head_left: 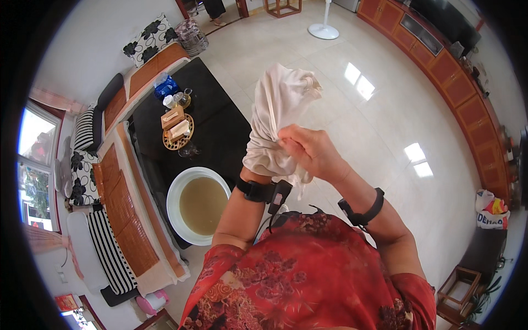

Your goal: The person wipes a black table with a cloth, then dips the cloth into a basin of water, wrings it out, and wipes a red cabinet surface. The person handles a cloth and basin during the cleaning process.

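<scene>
A pale beige cloth [286,91], gathered in folds, covers my left hand completely. Only my left wrist [257,176] comes out below it, so the fingers inside are hidden. Whether the cloth is a garment or a bag I cannot tell. My right hand [311,151] is closed on its edge, pinching a fold near a long narrow seam or strip. Both hands are raised in front of my body, above the floor. To the left of my left forearm stands a white basin [171,206] holding cloudy yellowish-brown water.
The basin sits on a black table [217,102], which also carries a tissue box [172,117], a round woven tray [190,131] and a blue package [165,86]. A sofa [118,206] lines the left. A white fan base [323,31] stands ahead, and a cabinet [459,69] runs along the right.
</scene>
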Demonstrator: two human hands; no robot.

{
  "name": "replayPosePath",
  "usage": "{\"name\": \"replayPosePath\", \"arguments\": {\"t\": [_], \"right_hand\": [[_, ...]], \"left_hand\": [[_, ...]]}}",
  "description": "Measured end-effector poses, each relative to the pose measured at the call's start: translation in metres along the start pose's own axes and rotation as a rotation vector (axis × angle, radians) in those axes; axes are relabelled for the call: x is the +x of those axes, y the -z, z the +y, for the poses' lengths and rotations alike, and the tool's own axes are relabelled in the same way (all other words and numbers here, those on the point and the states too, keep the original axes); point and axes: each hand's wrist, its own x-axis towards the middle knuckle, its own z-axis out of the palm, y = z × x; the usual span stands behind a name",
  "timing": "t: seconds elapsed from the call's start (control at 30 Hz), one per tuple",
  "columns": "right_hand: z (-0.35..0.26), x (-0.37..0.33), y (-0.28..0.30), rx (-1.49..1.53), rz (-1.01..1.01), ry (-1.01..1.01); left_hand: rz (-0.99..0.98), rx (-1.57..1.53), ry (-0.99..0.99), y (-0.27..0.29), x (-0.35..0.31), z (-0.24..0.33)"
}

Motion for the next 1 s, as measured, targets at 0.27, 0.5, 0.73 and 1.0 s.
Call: {"name": "replayPosePath", "arguments": {"t": [0.27,0.5,0.73,1.0], "right_hand": [[-0.001,0.006,0.027,-0.052,0.135,-0.338],[0.012,-0.012,0.01,-0.038,0.023,-0.242],[-0.016,-0.012,0.0,-0.315,-0.298,0.045],[0.044,0.005,0.023,-0.711,-0.112,0.003]], "left_hand": [[-0.005,0.035,-0.059,-0.001,0.013,0.009],[0.009,0.042,-0.038,-0.001,0.025,0.005],[0.259,-0.281,0.219,-0.022,-0.006,-0.064],[-0.168,0.3,0.289,-0.048,-0.055,-0.097]]}}
